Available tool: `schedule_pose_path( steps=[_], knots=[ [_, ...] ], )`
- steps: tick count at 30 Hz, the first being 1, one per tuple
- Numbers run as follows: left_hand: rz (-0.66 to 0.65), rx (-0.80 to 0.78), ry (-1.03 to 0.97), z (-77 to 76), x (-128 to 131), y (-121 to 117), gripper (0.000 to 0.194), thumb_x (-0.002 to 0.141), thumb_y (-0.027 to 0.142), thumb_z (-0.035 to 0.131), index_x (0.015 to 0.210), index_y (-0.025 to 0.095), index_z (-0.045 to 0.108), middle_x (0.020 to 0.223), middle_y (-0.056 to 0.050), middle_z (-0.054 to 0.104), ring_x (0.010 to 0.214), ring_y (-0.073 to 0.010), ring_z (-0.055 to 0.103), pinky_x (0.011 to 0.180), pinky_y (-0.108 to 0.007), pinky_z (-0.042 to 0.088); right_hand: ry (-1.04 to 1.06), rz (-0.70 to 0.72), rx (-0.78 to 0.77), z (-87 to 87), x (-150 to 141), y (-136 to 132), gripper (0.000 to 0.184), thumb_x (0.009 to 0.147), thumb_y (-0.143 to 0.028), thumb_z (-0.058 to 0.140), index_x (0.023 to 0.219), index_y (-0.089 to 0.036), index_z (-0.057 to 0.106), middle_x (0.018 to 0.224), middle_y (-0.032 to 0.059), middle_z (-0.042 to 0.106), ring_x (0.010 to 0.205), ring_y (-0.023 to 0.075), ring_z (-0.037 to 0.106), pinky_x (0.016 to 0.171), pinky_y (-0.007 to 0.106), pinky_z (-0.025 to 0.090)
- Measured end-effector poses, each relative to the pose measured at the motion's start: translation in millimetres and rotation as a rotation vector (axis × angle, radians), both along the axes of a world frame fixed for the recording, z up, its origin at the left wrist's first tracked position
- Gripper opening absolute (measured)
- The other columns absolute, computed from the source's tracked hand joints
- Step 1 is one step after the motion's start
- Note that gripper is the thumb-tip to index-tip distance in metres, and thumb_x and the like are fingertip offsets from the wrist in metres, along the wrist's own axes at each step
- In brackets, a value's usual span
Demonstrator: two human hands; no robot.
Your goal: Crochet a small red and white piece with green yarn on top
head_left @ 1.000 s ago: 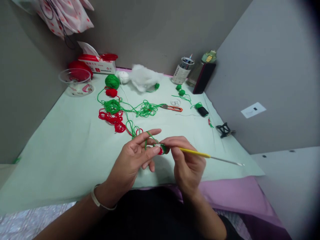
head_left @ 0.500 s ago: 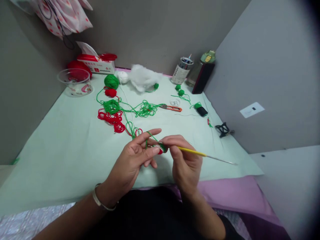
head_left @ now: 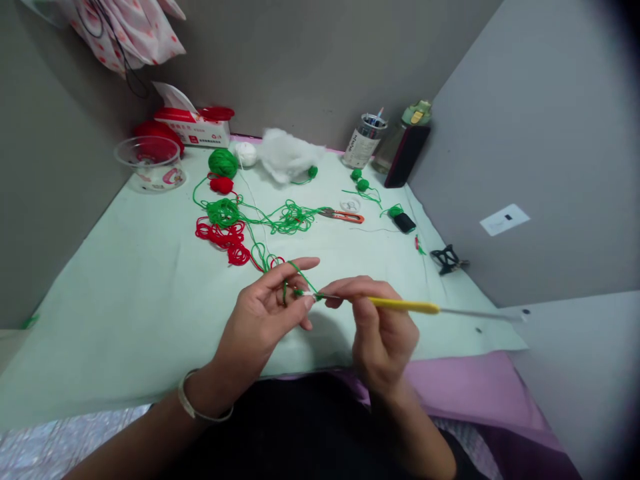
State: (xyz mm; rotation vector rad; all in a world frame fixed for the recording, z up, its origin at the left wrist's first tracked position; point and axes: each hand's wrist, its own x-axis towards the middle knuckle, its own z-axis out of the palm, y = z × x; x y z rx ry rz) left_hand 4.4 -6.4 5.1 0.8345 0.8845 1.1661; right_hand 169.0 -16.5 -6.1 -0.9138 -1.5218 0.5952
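My left hand [head_left: 265, 310] pinches a small crocheted piece [head_left: 309, 294] in white and green between thumb and fingers, and much of it is hidden. Green yarn [head_left: 300, 272] runs over the raised index finger and down to the piece. My right hand [head_left: 383, 327] grips a crochet hook [head_left: 403, 305] with a yellow handle. The hook's metal tip meets the right edge of the piece, while its other thin end points off to the right. Beyond the left hand lie loose green strands [head_left: 293, 219] and a tangle of red yarn [head_left: 223, 237].
Orange thread snips [head_left: 345, 216] lie mid-table. Behind are a green yarn ball [head_left: 223, 163], a white ball [head_left: 245, 155], white stuffing [head_left: 287, 157] and a tissue box [head_left: 205, 130]. A plastic tub [head_left: 153, 170] stands left; a pen can [head_left: 364, 143] and a bottle [head_left: 390, 150] stand back right.
My right hand and the hook have moved a little to the right, and the hook lies flatter. My left hand has shifted slightly left, and the piece has turned, its red part no longer showing.
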Motion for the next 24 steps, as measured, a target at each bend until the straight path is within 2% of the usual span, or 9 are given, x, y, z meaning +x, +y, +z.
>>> schedule_pose_path(
  steps=[3, 6, 8, 10, 12, 15, 18, 21, 24],
  knots=[
    [0.044, 0.012, -0.005, -1.8, 4, -1, 0.04, 0.083, 0.016, 0.085, 0.123, 0.023, 0.08, 0.081, 0.003, 0.063, 0.066, -0.0082, 0.061, 0.064, -0.018, 0.058, -0.247, -0.056, 0.21, -7.6, -2, -3, 0.024, 0.104, -0.015, 0.054, 0.119, -0.025, 0.07, 0.1, 0.0055, 0.078, 0.088, 0.0202, 0.074, 0.076, 0.037, 0.062],
    [-0.033, -0.083, -0.14, -1.2, 6, 1, 0.049, 0.083, 0.017, 0.087, 0.13, 0.022, 0.076, 0.078, 0.005, 0.062, 0.058, -0.0053, 0.054, 0.057, -0.017, 0.054, -0.423, -0.17, 0.289, -15.2, -5, -3, 0.032, 0.1, -0.013, 0.064, 0.126, -0.03, 0.073, 0.107, 0.0067, 0.077, 0.095, 0.0226, 0.075, 0.077, 0.037, 0.063],
    [-0.113, -0.197, -0.252, 0.5, 4, 3, 0.048, 0.084, 0.019, 0.086, 0.13, 0.019, 0.076, 0.069, 0.007, 0.056, 0.049, -0.0017, 0.04, 0.051, -0.015, 0.049, -0.369, -0.179, 0.267, -15.5, -5, -1, 0.032, 0.1, -0.014, 0.064, 0.125, -0.032, 0.075, 0.109, 0.0067, 0.076, 0.097, 0.0231, 0.075, 0.077, 0.038, 0.064],
    [-0.14, -0.265, -0.326, 2.5, 1, 6, 0.041, 0.085, 0.018, 0.085, 0.125, 0.015, 0.078, 0.064, 0.009, 0.05, 0.046, 0.0003, 0.029, 0.048, -0.012, 0.044, -0.186, -0.12, 0.191, -11.4, -4, 1, 0.027, 0.103, -0.016, 0.059, 0.118, -0.029, 0.077, 0.102, 0.0061, 0.076, 0.091, 0.0217, 0.074, 0.075, 0.038, 0.063],
    [-0.126, -0.264, -0.339, 3.9, -1, 8, 0.038, 0.084, 0.016, 0.085, 0.122, 0.016, 0.079, 0.066, 0.008, 0.052, 0.045, 0.0009, 0.027, 0.046, -0.012, 0.042, 0.013, -0.079, 0.087, -5.8, -2, 5, 0.023, 0.105, -0.019, 0.056, 0.107, -0.025, 0.078, 0.093, 0.0052, 0.076, 0.081, 0.0199, 0.071, 0.07, 0.037, 0.06],
    [-0.127, -0.201, -0.273, 3.6, 1, 7, 0.039, 0.083, 0.018, 0.087, 0.121, 0.02, 0.08, 0.074, 0.006, 0.061, 0.044, 0.0009, 0.031, 0.045, -0.014, 0.045, 0.12, -0.006, -0.022, -1.4, -3, 10, 0.021, 0.105, -0.024, 0.059, 0.099, -0.023, 0.078, 0.091, 0.005, 0.075, 0.081, 0.0194, 0.07, 0.07, 0.036, 0.059],
    [-0.095, -0.128, -0.2, 1.7, 5, 5, 0.032, 0.082, 0.021, 0.089, 0.113, 0.02, 0.083, 0.079, 0.004, 0.066, 0.045, -0.0002, 0.037, 0.049, -0.018, 0.052, 0.084, 0.006, -0.04, -2.0, -11, 11, 0.018, 0.104, -0.024, 0.062, 0.1, -0.023, 0.079, 0.093, 0.0043, 0.076, 0.084, 0.0187, 0.072, 0.075, 0.036, 0.06],
    [-0.038, -0.092, -0.172, 1.3, 7, 5, 0.015, 0.083, 0.026, 0.088, 0.094, 0.016, 0.084, 0.067, 0.004, 0.062, 0.045, -0.0018, 0.039, 0.05, -0.019, 0.054, 0.018, 0.015, -0.034, -0.8, -15, 8, 0.02, 0.106, -0.024, 0.058, 0.101, -0.024, 0.078, 0.091, 0.0038, 0.075, 0.082, 0.0186, 0.072, 0.072, 0.035, 0.061],
    [0.006, -0.119, -0.18, 3.3, 4, 6, 0.015, 0.079, 0.026, 0.09, 0.082, 0.015, 0.081, 0.065, 0.005, 0.06, 0.044, -0.0016, 0.039, 0.047, -0.018, 0.051, -0.272, -0.039, 0.052, 3.0, 15, 5, 0.025, 0.105, -0.032, 0.06, 0.128, -0.027, 0.072, 0.109, 0.0079, 0.077, 0.099, 0.0248, 0.075, 0.086, 0.045, 0.064]
  ],
)
